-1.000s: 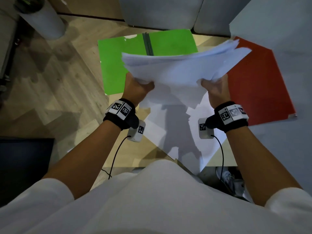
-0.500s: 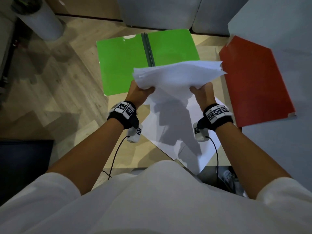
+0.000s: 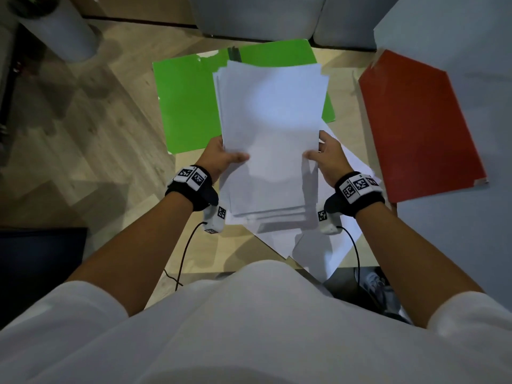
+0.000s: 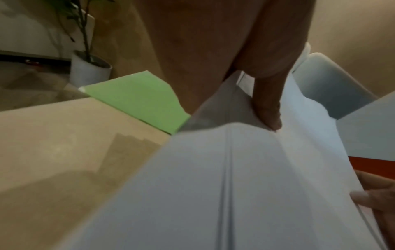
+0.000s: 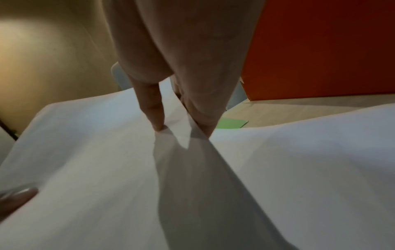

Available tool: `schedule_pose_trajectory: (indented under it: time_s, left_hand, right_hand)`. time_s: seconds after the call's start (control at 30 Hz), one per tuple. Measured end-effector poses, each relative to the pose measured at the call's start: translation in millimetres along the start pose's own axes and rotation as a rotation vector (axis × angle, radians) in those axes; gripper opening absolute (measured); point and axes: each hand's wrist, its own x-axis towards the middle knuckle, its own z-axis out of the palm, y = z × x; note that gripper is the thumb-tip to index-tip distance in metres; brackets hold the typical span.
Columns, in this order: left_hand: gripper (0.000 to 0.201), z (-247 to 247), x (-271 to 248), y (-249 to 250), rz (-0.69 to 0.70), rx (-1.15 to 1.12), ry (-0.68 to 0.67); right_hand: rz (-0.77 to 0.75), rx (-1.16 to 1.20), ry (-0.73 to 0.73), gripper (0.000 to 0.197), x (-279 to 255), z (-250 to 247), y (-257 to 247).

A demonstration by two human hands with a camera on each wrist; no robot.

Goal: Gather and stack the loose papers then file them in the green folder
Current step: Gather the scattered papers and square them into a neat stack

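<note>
I hold a stack of white papers (image 3: 270, 128) upright over the table, its face tilted toward me. My left hand (image 3: 221, 157) grips the stack's left edge, thumb on the front. My right hand (image 3: 325, 156) grips the right edge the same way. The stack (image 4: 235, 177) fills the left wrist view, and the papers (image 5: 107, 169) fill the right wrist view. The open green folder (image 3: 188, 106) lies flat behind the stack, partly hidden by it. More loose white sheets (image 3: 327, 245) lie on the table beneath my hands.
A red folder (image 3: 415, 126) lies to the right on the light wooden table (image 3: 235, 250). Grey chair backs (image 3: 255, 18) stand beyond the table's far edge. A white plant pot (image 4: 89, 69) sits on the floor to the left.
The papers were a fanned, flat bundle held edge-on. They are now turned upright into a squarer stack, and both hands have shifted to its side edges.
</note>
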Motion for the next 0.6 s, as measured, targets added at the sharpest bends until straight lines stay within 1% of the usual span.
schedule_pose_trajectory:
  time_s: [0.1, 0.2, 0.23, 0.3, 0.37, 0.4, 0.43, 0.5, 0.53, 0.57, 0.6]
  left_hand:
    - [0.034, 1.1, -3.3, -5.5, -0.081, -0.075, 0.016]
    - [0.039, -2.7, -4.6, -14.3, -0.157, -0.100, 0.051]
    - [0.039, -5.6, -5.4, -18.4, -0.176, -0.099, 0.071]
    - [0.041, -15.2, -7.4, -27.0, -0.229, -0.096, 0.114]
    - [0.035, -28.0, -11.0, -36.2, -0.268, -0.092, 0.138]
    - [0.035, -36.1, -13.1, -42.1, -0.285, -0.084, 0.138]
    - [0.042, -45.5, -14.3, -50.2, -0.301, -0.068, 0.143]
    - [0.068, -65.0, -12.3, -73.8, -0.321, -0.030, 0.157]
    - [0.074, -72.4, -11.7, -83.2, -0.322, -0.018, 0.162]
    - [0.074, -75.7, -14.5, -83.4, -0.326, -0.017, 0.167]
    - [0.069, -75.4, -20.8, -76.0, -0.328, -0.030, 0.165]
  right_hand:
    - [0.116, -0.046, -0.038, 0.034, 0.0, -0.4, 8.2]
    - [0.227, -0.130, -0.094, 0.043, -3.8, -3.0, 16.3]
    - [0.255, -0.178, -0.092, 0.043, -6.9, -5.7, 20.0]
    - [0.272, -0.327, -0.018, 0.037, -18.6, -14.7, 30.1]
    - [0.313, -0.500, 0.131, 0.038, -33.6, -32.5, 48.7]
    - [0.372, -0.561, 0.204, 0.041, -41.5, -41.9, 58.9]
    - [0.463, -0.610, 0.268, 0.048, -50.8, -51.1, 69.4]
    - [0.674, -0.703, 0.361, 0.068, -70.2, -67.7, 88.7]
    - [0.774, -0.755, 0.390, 0.079, -78.8, -73.5, 98.5]
    - [0.853, -0.798, 0.396, 0.089, -86.7, -75.8, 104.1]
    - [0.918, -0.819, 0.387, 0.098, -92.4, -75.7, 108.3]
